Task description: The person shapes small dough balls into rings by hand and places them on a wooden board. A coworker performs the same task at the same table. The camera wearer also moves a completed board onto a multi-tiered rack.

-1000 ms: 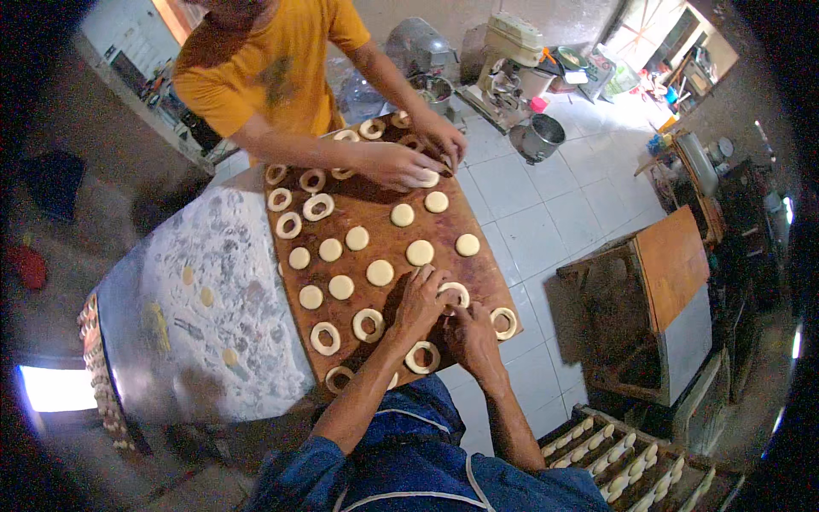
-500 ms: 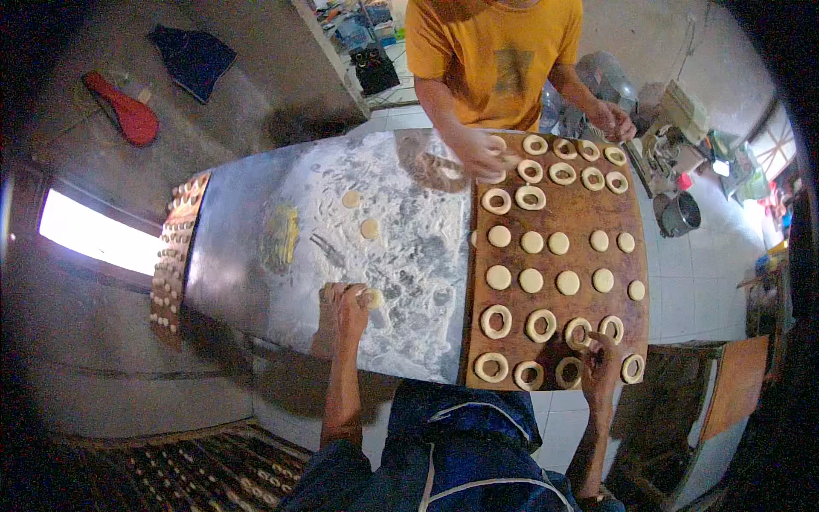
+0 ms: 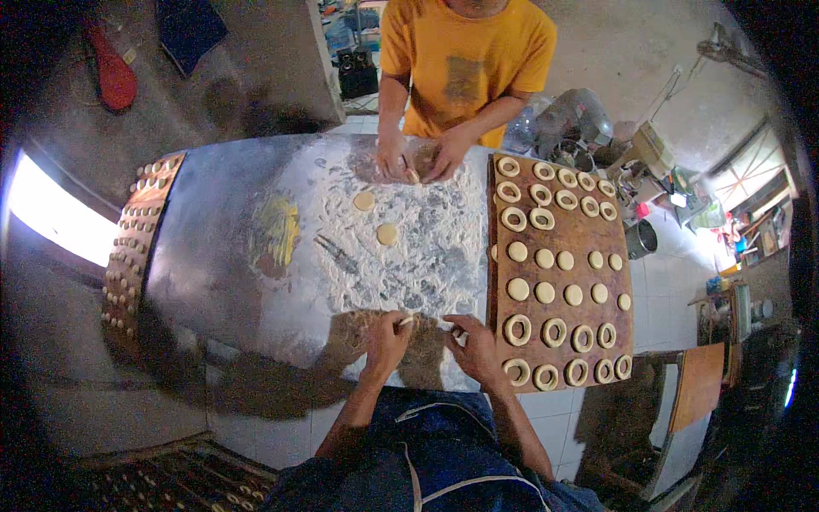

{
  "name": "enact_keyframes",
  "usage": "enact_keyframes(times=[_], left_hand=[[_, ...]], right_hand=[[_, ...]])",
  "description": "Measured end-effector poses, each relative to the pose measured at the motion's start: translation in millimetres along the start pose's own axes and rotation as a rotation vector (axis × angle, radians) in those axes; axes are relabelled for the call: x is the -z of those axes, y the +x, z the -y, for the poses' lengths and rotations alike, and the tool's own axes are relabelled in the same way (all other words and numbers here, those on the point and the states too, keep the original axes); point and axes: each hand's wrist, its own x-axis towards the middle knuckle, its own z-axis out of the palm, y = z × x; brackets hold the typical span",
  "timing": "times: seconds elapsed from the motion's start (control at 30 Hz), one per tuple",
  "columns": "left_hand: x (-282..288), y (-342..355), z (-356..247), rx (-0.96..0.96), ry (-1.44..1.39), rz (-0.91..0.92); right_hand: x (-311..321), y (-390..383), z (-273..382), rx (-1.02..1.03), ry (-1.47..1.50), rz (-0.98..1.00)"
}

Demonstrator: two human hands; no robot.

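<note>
Over the near edge of the floured metal table (image 3: 213,282), my left hand (image 3: 388,340) pinches a pale dough disc (image 3: 409,320), seen edge-on at the fingertips. To its right, my right hand (image 3: 474,346) has its fingers bent toward the thumb; what they hold, if anything, is too small to make out. Beyond my hands, two flat dough discs, a nearer one (image 3: 387,234) and a farther one (image 3: 364,201), lie on the flour. A brown wooden board (image 3: 563,235) to the right carries rows of dough rings (image 3: 554,332) and dough discs (image 3: 544,293).
Across the table, a person in a yellow shirt (image 3: 469,68) works a small piece of dough with both hands (image 3: 418,162). Another board of dough pieces (image 3: 141,226) lies at the table's far left. A dark pot (image 3: 641,240) stands beyond the right board.
My right hand has left the near dough rings on the board and moved left beside my left hand. My left hand has lifted its disc. The other person's hands have come together over the flour.
</note>
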Motion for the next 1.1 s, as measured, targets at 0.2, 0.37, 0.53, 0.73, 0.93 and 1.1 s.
enact_keyframes(times=[0.2,0.37,0.53,0.73,0.93,1.1], left_hand=[[28.6,-6.8,8.9,0.108,-0.507,0.107],[21.0,-20.2,10.1,0.301,-0.874,0.001],[24.3,-20.1,12.7,0.243,-0.643,0.082],[39.9,-11.8,0.8,0.138,-0.728,0.128],[50.8,-7.9,-7.0,0.312,-1.249,0.376],[13.0,-6.2,5.6,0.194,-1.319,0.242]], right_hand=[[-63.1,15.9,-2.8,-0.116,0.439,0.118],[-74.7,18.2,18.9,-0.219,0.62,-0.066],[-79.3,21.6,24.3,-0.115,0.541,-0.151],[-64.0,24.9,49.8,-0.134,0.543,0.016],[-51.9,26.5,43.5,-0.185,0.88,0.183],[-74.3,30.3,-11.6,-0.551,0.623,0.037]])
